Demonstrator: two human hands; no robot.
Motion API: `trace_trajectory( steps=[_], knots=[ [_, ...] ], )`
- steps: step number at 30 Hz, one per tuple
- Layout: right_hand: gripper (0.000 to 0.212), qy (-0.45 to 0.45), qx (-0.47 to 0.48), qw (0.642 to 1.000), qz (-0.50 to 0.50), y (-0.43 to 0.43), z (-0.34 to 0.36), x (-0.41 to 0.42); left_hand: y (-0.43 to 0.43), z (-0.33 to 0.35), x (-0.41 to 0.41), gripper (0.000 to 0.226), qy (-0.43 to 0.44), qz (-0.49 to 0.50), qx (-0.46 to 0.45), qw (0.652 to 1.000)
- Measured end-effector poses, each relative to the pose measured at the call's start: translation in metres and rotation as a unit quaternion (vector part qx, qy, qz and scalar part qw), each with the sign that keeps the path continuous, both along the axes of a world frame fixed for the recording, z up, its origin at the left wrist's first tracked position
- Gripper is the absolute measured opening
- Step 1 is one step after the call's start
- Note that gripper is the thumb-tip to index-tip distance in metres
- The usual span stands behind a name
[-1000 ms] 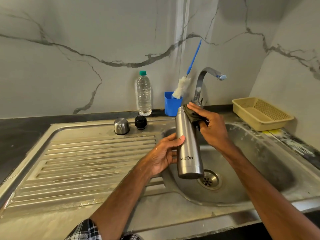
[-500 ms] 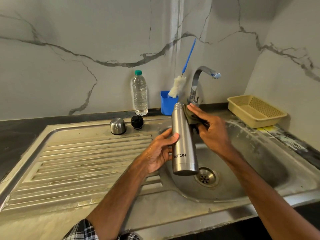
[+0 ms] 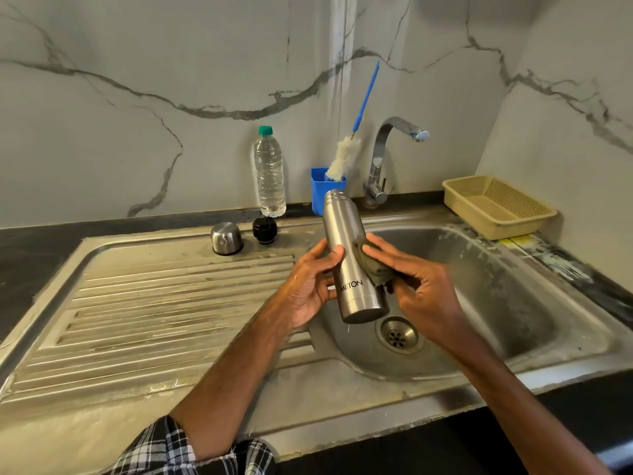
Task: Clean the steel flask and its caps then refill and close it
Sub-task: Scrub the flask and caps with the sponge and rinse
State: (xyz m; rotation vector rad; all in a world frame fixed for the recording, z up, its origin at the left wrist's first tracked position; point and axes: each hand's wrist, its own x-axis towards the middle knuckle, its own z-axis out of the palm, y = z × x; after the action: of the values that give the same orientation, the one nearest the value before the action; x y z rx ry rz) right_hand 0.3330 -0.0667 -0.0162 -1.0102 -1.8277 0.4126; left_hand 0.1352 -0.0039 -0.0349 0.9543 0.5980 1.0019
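Steel flask (image 3: 349,255): uncapped, hanging tilted just above and left of the drain (image 3: 397,334), base nearest the drain, open mouth pointing away toward the wall.

Left hand (image 3: 308,289): gripping the flask's middle from the drain's left side, thumb and fingers curling round it.

Right hand (image 3: 421,286): pinching a dark scrub pad (image 3: 375,269) and pressing it against the flask's right flank, above the drain.

Change: a second ago the pad was working at the neck. It is now rubbing the mid-body, so the stroke is travelling down toward the base.

Judgement: outside cleaning is advancing, with the lower body remaining. The inside, caps, refill and closing are all waiting.

Steel cap (image 3: 226,238) and black inner cap (image 3: 264,229): sitting side by side beyond and left of the drain, not being handled.

Water bottle (image 3: 270,176) and bottle brush (image 3: 344,157): standing farther back from the drain, against the wall.
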Motion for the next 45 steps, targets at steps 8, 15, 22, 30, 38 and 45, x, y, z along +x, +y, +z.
trace_trajectory(
  steps=[8,15,22,30,38,45],
  knots=[
    [0.071,0.008,0.021,0.998,0.054,-0.024,-0.012,0.002,0.0,0.004,-0.005,0.05,0.011,0.044,-0.015,0.999],
    [0.069,-0.046,0.066,0.996,0.046,-0.034,-0.011,-0.008,0.001,0.007,-0.007,0.045,0.003,0.086,-0.037,0.996],
    [0.07,-0.037,0.073,0.996,-0.024,-0.033,-0.01,-0.003,-0.002,0.011,-0.006,0.029,-0.011,0.091,-0.059,0.994],
    [0.068,-0.069,0.165,0.981,-0.072,-0.035,-0.01,-0.001,-0.012,0.013,0.002,0.062,-0.014,0.059,-0.058,0.997],
    [0.065,-0.083,0.145,0.985,-0.028,-0.03,-0.015,-0.003,-0.009,0.018,-0.005,0.041,0.039,0.036,-0.047,0.997],
    [0.069,-0.123,0.135,0.983,0.013,-0.037,-0.014,-0.007,-0.008,0.019,-0.008,0.048,0.039,0.069,-0.066,0.995]
  ],
)
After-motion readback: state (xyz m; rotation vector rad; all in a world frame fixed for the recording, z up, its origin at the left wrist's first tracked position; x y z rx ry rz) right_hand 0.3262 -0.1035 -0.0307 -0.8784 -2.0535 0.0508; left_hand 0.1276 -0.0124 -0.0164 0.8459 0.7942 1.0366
